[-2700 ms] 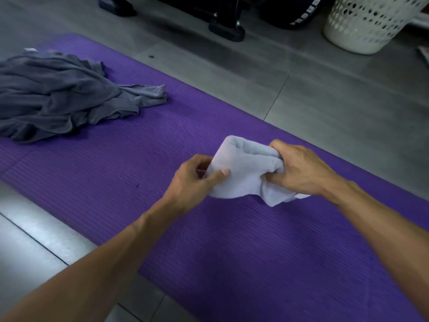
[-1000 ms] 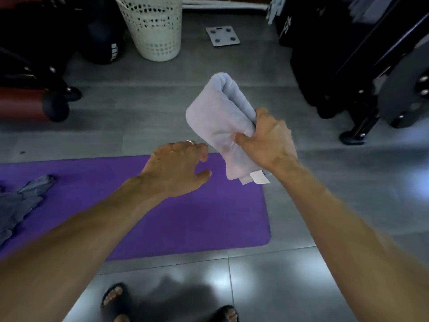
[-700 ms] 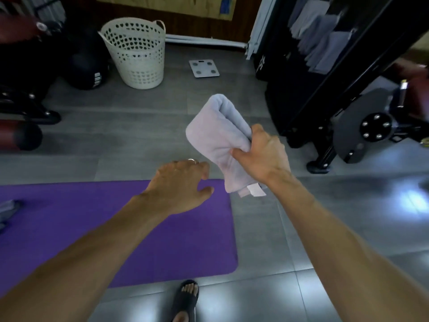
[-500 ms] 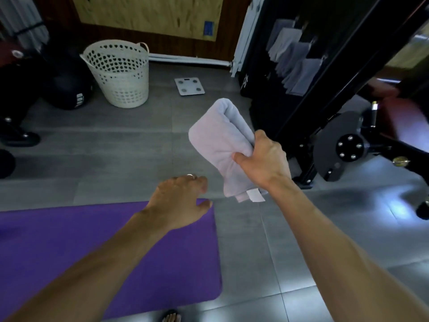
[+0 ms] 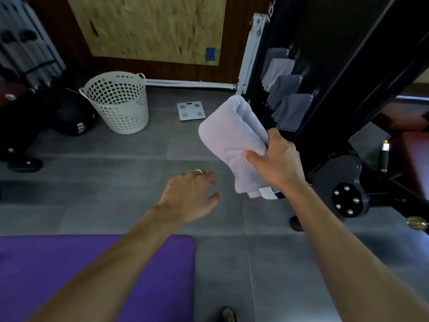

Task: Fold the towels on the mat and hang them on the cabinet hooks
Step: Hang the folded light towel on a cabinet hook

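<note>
Right hand (image 5: 277,162) is clamped around the lower half of the folded white towel (image 5: 232,138), holding it up in the air just in front of the black cabinet (image 5: 329,66), where grey towels (image 5: 293,110) hang in a stepped row down its side. Left hand (image 5: 189,195) floats empty, fingers loosely spread, beside and below the bundle. The purple mat (image 5: 69,270) lies well back from the cabinet. Here is the risk: the grip sits low, so the thick folded top could flop open and undo the fold before it reaches a hook. The hooks themselves are lost in the dark, so a blind reach might miss or knock a hanging towel loose. A label tab (image 5: 267,193) dangles at the bottom end and may snag.
</note>
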The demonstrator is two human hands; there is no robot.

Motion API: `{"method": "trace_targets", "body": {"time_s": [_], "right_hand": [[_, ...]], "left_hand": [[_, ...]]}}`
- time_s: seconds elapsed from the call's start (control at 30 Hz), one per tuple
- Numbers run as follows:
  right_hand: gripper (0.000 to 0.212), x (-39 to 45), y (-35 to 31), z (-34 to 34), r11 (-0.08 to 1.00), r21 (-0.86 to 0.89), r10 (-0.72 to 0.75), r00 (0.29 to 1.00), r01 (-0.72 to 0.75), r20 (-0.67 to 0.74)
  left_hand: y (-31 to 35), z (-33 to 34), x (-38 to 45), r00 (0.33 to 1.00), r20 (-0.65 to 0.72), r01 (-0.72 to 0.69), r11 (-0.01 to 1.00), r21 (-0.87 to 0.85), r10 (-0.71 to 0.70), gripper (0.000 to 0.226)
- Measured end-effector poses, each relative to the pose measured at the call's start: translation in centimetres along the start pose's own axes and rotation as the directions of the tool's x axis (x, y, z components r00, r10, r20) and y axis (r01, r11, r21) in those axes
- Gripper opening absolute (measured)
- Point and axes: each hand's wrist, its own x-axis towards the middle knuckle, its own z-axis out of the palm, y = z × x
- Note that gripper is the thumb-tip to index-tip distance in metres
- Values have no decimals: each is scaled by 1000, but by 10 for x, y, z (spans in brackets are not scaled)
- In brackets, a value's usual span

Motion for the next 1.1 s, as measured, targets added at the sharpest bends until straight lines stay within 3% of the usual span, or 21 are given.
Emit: {"method": "trace_targets", "body": {"time_s": [0.2,0.5,0.57,0.67,0.77,0.83,0.9,1.0,1.1], "right_hand": [[36,93,33,-23,996,22,-91,996,90,3],[32,257,49,-29,984,-68,-168,986,166,-18],[32,291,51,-32,984,-68,-169,986,167,-15],[30,343,56,-39,980,-67,-189,982,189,16],[32,392,61,-44,966,-92,-235,969,241,76],[29,426,66,-46,952,-82,-288,954,295,89],[27,461,73,-47,942,-49,-326,940,332,106],[25,516,84,-51,944,34,-330,930,329,160],[32,571,92,-54,958,143,-274,936,247,219]], "left_hand": [[38,-14,82,998,-25,54,999,-7,-54,30],[18,-32,252,990,-117,62,992,-109,-75,26],[14,-44,290,983,-176,33,990,-136,-57,24],[8,-71,349,923,-383,-41,988,-150,-20,23],[5,-97,409,867,-498,-85,980,-181,-17,41],[4,-111,449,898,-438,-167,954,-249,43,64],[4,-123,489,921,-322,-305,918,-253,217,75],[2,-132,550,884,-170,-452,889,-69,436,56],[3,-146,609,873,-147,-479,873,-86,464,38]]}}
